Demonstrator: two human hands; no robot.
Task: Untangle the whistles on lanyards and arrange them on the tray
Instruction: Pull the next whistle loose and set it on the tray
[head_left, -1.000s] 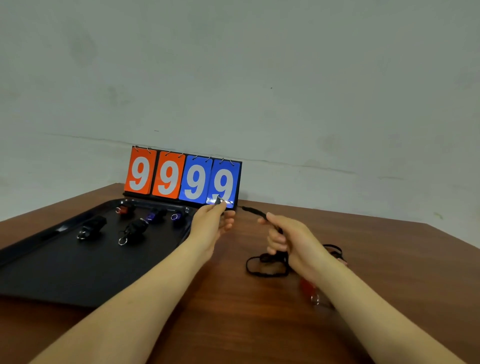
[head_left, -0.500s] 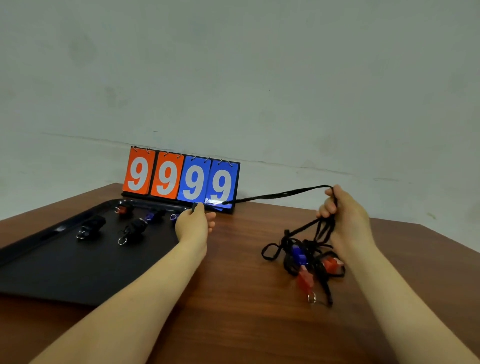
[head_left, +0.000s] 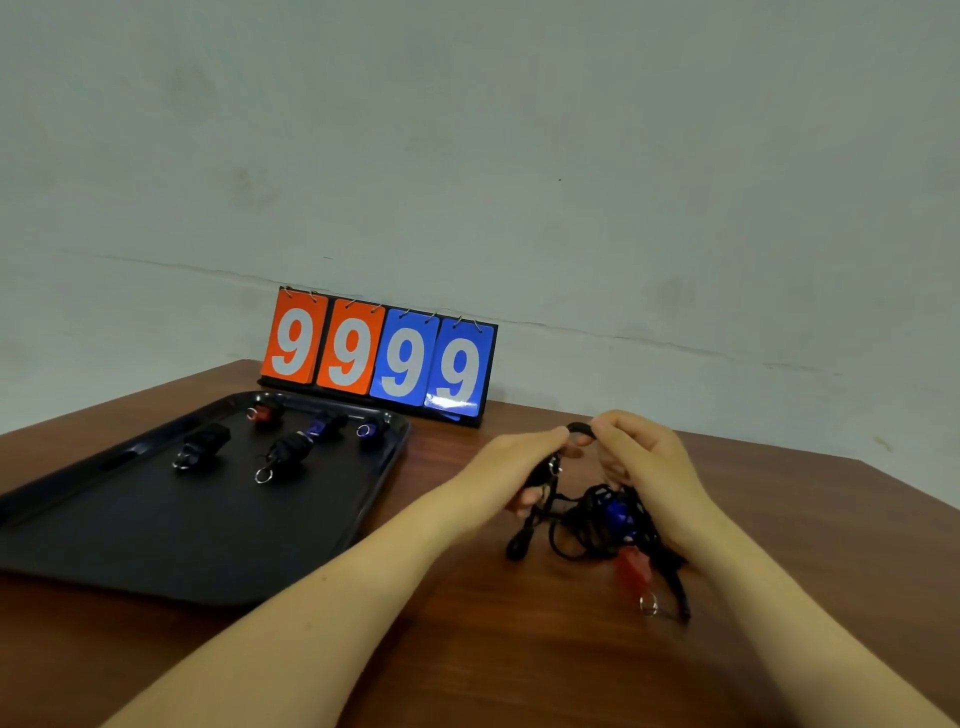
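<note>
While both hands work above the counter (head_left: 467, 649), the left hand (head_left: 511, 460) and right hand (head_left: 641, 457) pinch one black cord (head_left: 579, 428) between fingertips, a short loop arching between them. Below hangs the tangle of lanyards (head_left: 592, 525), with a blue whistle (head_left: 618, 512) buried in it and a red whistle (head_left: 634, 569) resting on the wood. Danger now: pull too hard and the knot cinches tighter, or the whole bundle drags along and the red whistle skids off. Five whistles already sit at the far end of the tray (head_left: 156, 545), left of the tangle.
</note>
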